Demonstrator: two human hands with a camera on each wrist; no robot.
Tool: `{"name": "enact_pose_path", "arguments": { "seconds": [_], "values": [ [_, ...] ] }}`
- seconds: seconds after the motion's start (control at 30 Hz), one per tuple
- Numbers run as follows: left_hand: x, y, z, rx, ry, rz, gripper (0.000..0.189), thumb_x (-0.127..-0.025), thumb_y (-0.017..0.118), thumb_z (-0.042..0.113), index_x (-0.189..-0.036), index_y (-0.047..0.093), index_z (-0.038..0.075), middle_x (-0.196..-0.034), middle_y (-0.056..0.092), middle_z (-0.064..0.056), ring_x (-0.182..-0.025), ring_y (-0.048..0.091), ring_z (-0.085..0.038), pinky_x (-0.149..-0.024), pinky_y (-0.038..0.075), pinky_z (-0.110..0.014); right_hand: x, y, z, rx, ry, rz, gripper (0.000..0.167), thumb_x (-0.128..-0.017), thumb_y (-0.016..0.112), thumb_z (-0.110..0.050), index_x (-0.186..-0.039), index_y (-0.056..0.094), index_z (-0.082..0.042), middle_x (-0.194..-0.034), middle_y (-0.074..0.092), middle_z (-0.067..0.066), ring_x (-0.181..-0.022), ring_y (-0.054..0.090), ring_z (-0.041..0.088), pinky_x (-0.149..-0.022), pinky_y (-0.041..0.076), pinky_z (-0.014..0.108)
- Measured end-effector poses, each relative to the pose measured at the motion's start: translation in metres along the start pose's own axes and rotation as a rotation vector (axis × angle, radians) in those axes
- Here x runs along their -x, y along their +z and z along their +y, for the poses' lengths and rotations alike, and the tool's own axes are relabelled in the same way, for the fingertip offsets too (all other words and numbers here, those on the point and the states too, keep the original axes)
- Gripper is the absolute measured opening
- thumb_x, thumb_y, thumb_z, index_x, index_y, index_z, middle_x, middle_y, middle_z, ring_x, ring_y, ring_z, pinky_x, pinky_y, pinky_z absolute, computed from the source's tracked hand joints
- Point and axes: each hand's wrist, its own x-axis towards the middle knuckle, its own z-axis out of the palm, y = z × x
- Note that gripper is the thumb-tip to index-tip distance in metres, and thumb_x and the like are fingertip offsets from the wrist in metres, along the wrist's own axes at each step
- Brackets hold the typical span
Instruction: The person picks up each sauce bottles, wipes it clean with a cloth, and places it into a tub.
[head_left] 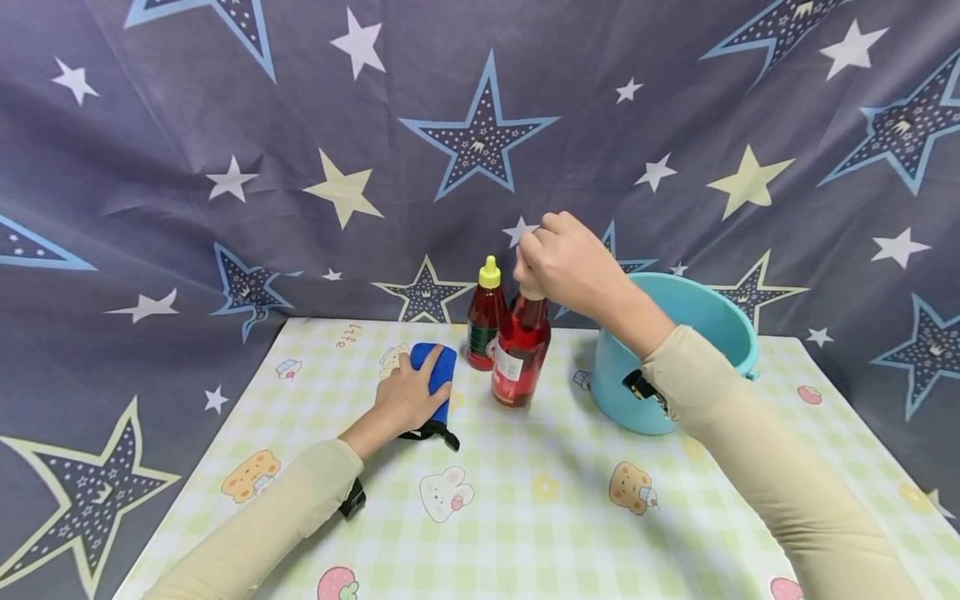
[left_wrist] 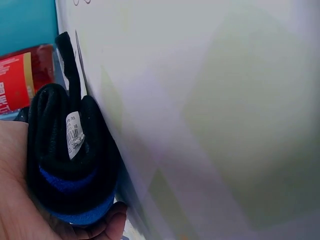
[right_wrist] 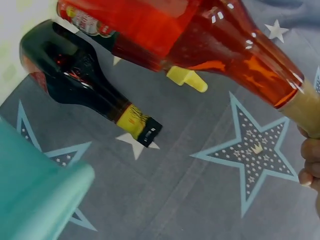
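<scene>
The red bottle [head_left: 528,342] was directly below the right hand [head_left: 562,258], which gripped it at the tan top [right_wrist: 304,110] with curled fingers. The bottle appeared to lean; whether its base touched the desk [head_left: 540,533] could not be determined. Risk: with the grip confined to the narrow top, a loose hold would probably let the bottle swing or drop.

The left hand [head_left: 408,392] held the blue bundle [head_left: 444,367], with fingers and thumb around its sides. Risk: the bundle looked soft and rolled, so uneven pressure could have loosened it. The black strap [head_left: 450,437] trailed toward the person and was liable to catch.

The sauce bottle [head_left: 486,325] stood between the hands, just beside the red bottle. Risk: a leftward swing of the right hand would likely have knocked it over.

The dark bottle [right_wrist: 70,65] showed only in the right wrist view, on the bucket side of the red bottle. Risk: contact was possible, caused by poor visibility from above.

The bucket [head_left: 630,400] stood below the right forearm. Risk: a lowered forearm could have struck its rim.
</scene>
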Motion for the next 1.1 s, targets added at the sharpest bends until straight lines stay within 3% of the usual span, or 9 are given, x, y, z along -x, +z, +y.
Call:
{"name": "enact_pose_path", "arguments": {
  "seconds": [0.53,0.67,0.83,0.97,1.1],
  "values": [
    [-0.001,0.002,-0.003,0.007,-0.007,0.004,0.073,-0.103,0.047,0.055,-0.164,0.019,0.028,-0.145,0.038,-0.035,-0.104,0.060,-0.042,-0.066,0.053,-0.049,0.000,0.023,-0.005,0.064,-0.038,-0.003,0.021,-0.095,0.044,-0.004,-0.073,0.045,-0.005,-0.059,0.038,0.006,-0.062,0.028,0.022,-0.063,0.029,0.036],
    [-0.002,0.003,-0.003,0.007,-0.004,0.014,0.073,-0.102,0.047,0.055,-0.164,0.020,0.028,-0.144,0.039,-0.035,-0.102,0.061,-0.042,-0.064,0.053,-0.048,0.001,0.026,-0.011,0.022,0.021,-0.010,0.024,-0.103,0.044,-0.011,-0.081,0.049,-0.004,-0.064,0.043,0.008,-0.064,0.031,0.024,-0.064,0.029,0.038],
    [-0.001,0.002,-0.001,0.007,-0.004,0.014,0.073,-0.102,0.048,0.054,-0.164,0.021,0.027,-0.145,0.039,-0.035,-0.102,0.061,-0.042,-0.064,0.053,-0.048,0.005,0.033,-0.018,-0.013,0.132,0.004,0.023,-0.104,0.055,-0.020,-0.090,0.056,-0.002,-0.076,0.053,0.011,-0.070,0.039,0.027,-0.067,0.034,0.040],
    [-0.001,0.003,0.000,0.010,-0.005,0.006,0.073,-0.102,0.048,0.054,-0.164,0.020,0.027,-0.145,0.039,-0.035,-0.101,0.061,-0.041,-0.062,0.052,-0.046,0.013,0.043,-0.019,-0.074,0.216,0.032,0.021,-0.101,0.060,-0.019,-0.104,0.059,0.001,-0.086,0.058,0.014,-0.078,0.046,0.029,-0.076,0.039,0.041],
    [-0.001,0.003,-0.001,0.009,-0.010,0.006,0.073,-0.102,0.047,0.054,-0.164,0.020,0.028,-0.144,0.039,-0.035,-0.100,0.061,-0.040,-0.061,0.051,-0.046,0.015,0.052,-0.018,-0.155,0.265,0.075,0.017,-0.101,0.057,-0.012,-0.108,0.057,0.003,-0.085,0.054,0.014,-0.080,0.046,0.031,-0.080,0.039,0.043]
  ]
}}
